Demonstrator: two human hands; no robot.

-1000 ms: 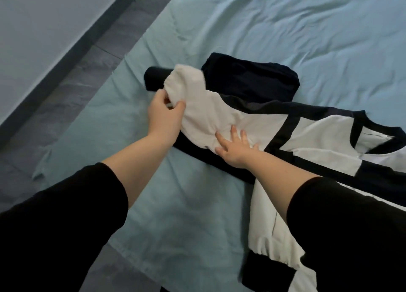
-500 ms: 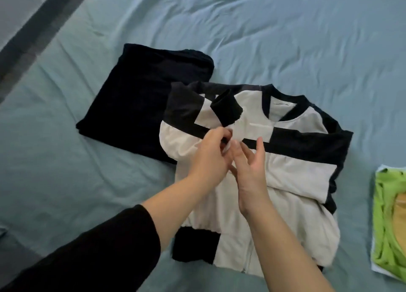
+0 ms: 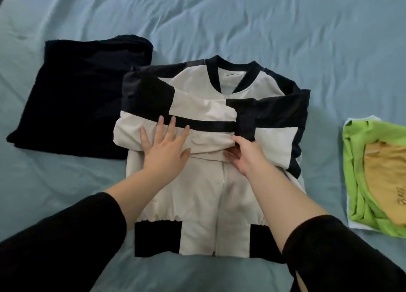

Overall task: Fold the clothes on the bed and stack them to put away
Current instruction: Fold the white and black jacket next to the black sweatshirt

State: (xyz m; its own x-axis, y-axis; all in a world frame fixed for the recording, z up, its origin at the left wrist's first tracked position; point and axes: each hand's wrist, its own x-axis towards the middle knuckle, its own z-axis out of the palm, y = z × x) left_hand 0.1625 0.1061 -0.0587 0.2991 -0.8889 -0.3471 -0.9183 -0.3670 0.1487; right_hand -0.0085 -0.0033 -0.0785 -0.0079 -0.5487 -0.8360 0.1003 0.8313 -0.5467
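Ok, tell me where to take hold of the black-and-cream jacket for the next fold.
Grip the hem band at its two black corners, coming from the near edge. The jacket lies flat, collar at the far end, both sleeves already folded across the chest, so lifting the hem toward the collar would likely halve it cleanly.

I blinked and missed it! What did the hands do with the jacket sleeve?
The left hand let go of the sleeve it carried across the jacket and now presses it flat. The right hand now pinches its fold. The black folded garment stayed beside the jacket.
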